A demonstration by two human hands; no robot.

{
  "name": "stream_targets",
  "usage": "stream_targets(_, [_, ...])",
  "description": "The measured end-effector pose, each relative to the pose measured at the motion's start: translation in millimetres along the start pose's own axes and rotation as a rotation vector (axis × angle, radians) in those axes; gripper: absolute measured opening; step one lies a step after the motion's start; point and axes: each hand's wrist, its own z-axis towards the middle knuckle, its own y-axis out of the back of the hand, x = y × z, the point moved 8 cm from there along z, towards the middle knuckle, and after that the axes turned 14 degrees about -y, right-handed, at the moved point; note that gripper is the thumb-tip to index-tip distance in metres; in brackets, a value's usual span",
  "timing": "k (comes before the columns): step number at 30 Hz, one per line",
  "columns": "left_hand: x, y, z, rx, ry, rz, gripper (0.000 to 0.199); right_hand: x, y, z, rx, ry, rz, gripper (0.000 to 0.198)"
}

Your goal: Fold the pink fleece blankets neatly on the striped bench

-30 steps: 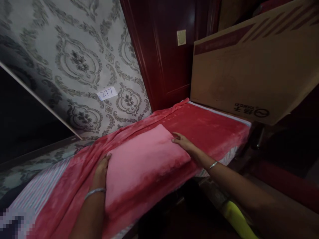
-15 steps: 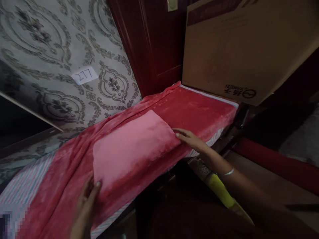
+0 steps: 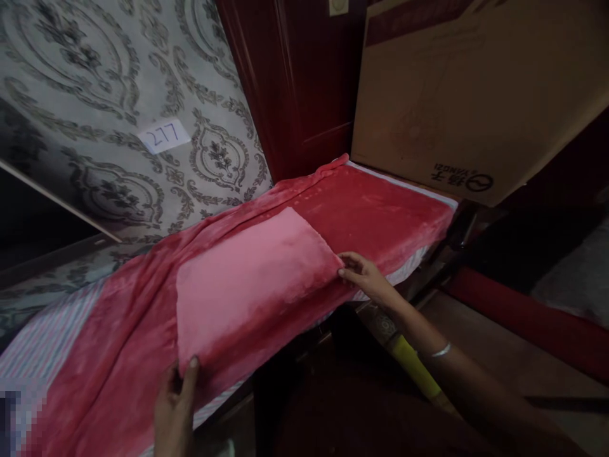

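Observation:
A pink plush cloth [image 3: 247,273], roughly rectangular with a darker front part, lies on a red plush blanket [image 3: 375,209]. At its near left corner, my left hand [image 3: 175,403] has thumb and fingers closed on the cloth's edge. My right hand [image 3: 364,274] pinches the right-hand corner between thumb and fingers. Between the two hands the cloth is spread out fairly flat. Wrinkles run through the blanket along the wall side, and a striped sheet [image 3: 61,330] shows beneath it at the left.
Patterned wallpaper [image 3: 219,155] with a paper marked 277 [image 3: 165,135] rises behind. A dark red door [image 3: 314,82] and a large cardboard box [image 3: 428,95] stand beyond the blanket's far end. To the lower right is a red-edged surface [image 3: 523,317].
Both hands have moved slightly nearer to me. My left hand has closed on the cloth's corner, and my right fingers now pinch the other one. The view has shifted a little.

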Motion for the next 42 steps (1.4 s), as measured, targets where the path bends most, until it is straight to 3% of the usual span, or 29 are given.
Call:
stream_targets(6, [5,2,0,0.026,0.022,-0.015,0.084,-9,11,0,-0.088,0.002,-0.106,0.056])
stream_targets(13, [-4,2,1,0.040,0.043,0.005,0.083,-19,11,6,-0.089,-0.055,-0.014,0.057])
stream_targets(18, [-15,1,-5,0.020,-0.004,-0.012,0.074,-16,2,10,-0.005,-0.117,0.028,0.071])
stream_targets(22, [-33,15,7,-0.074,-0.128,0.115,0.077,-11,-2,12,0.034,-0.114,0.079,0.076])
stream_targets(26, [-84,23,40,-0.147,-0.363,0.254,0.070,-15,-8,20,0.108,-0.150,0.137,0.080])
stream_targets(29, [-133,-10,75,0.037,-0.485,0.178,0.063,-24,-13,27,0.139,-0.213,0.161,0.077])
stream_targets(35, [-225,-133,143,0.413,-0.605,0.020,0.058,-32,-15,32,0.139,-0.278,0.216,0.058])
stream_targets(39, [-262,-223,171,0.623,-0.748,0.264,0.058,-29,-18,32,0.198,-0.302,0.231,0.052])
stream_targets(42, [-274,-273,182,0.728,-0.823,0.406,0.059,-19,-22,33,0.249,-0.268,0.248,0.057])
